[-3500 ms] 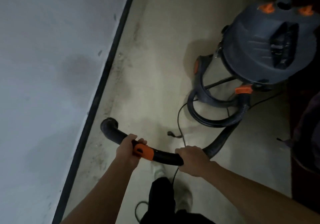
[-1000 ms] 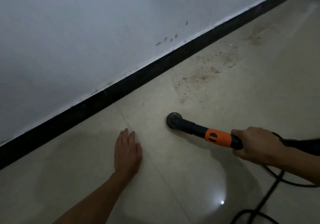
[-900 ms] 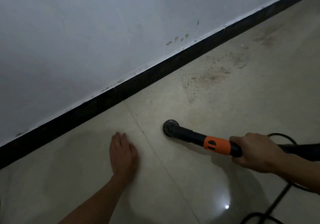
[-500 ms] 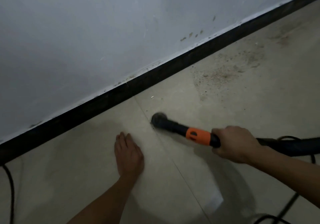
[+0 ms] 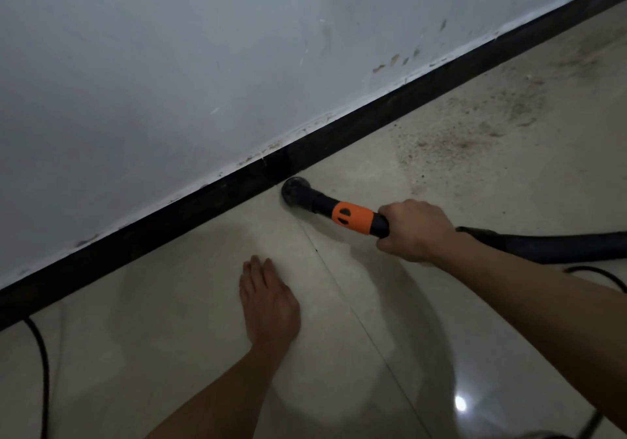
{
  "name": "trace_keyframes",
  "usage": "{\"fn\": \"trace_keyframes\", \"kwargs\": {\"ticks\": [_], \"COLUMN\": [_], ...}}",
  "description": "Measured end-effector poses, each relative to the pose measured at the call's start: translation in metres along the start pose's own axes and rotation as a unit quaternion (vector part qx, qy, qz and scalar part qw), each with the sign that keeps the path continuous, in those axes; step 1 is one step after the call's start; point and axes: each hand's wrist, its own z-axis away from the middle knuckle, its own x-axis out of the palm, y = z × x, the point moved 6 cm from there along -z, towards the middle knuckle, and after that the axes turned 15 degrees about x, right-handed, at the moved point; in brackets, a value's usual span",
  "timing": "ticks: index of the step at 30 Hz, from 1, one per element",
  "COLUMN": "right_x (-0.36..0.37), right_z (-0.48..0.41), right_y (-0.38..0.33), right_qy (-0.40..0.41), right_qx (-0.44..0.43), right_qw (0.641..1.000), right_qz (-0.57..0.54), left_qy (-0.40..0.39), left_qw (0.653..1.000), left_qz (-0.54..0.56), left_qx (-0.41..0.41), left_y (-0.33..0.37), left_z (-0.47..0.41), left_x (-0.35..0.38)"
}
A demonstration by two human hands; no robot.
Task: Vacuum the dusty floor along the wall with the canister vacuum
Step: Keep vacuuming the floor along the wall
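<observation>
Entry 1: nozzle at skirting, dust rightward.
Right hand (image 5: 415, 231) is curled round the black flexible vacuum hose with orange collar (image 5: 353, 218); its long axis is pointed up-left, the round nozzle mouth (image 5: 294, 191) set just beside the black skirting board (image 5: 339, 136). The brown dust patch (image 5: 458, 146) is found rightward along the wall (image 5: 203, 65), nearer this hand. Left hand (image 5: 268, 303) is laid flat, fingers straight, on the pale floor tile (image 5: 169, 336).
</observation>
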Motion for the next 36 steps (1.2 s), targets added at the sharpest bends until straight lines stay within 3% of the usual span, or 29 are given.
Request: {"fn": "trace_keyframes", "kwargs": {"ticks": [7,11,14,19,24,29,36], "right_x": [0.001,0.018,0.017,0.019,0.010,0.020,0.000], "right_z": [0.028,0.081,0.112,0.156,0.167,0.151,0.095], "right_y": [0.015,0.069,0.128,0.204,0.252,0.242,0.233], "right_qy": [-0.016,-0.033,-0.018,-0.022,0.007,-0.014,0.007], "right_qx": [0.050,0.088,0.159,0.228,0.290,0.243,0.252], "right_qw": [0.998,0.995,0.986,0.972,0.953,0.970,0.964], "right_qz": [-0.026,-0.037,-0.046,-0.047,-0.083,-0.025,-0.080], "left_qy": [-0.006,-0.004,-0.010,0.003,-0.037,-0.026,-0.017], "left_qw": [1.000,0.999,0.994,0.985,0.973,0.972,0.974], "left_qz": [-0.008,-0.013,-0.007,0.000,0.040,0.026,0.030], "left_qx": [0.009,0.036,0.105,0.173,0.226,0.234,0.225], "left_y": [-0.002,0.001,0.014,0.076,0.154,0.161,0.159], "left_z": [0.001,0.000,-0.008,-0.034,-0.050,-0.048,-0.048], "left_x": [0.002,0.000,0.003,0.007,0.034,0.050,0.052]}}
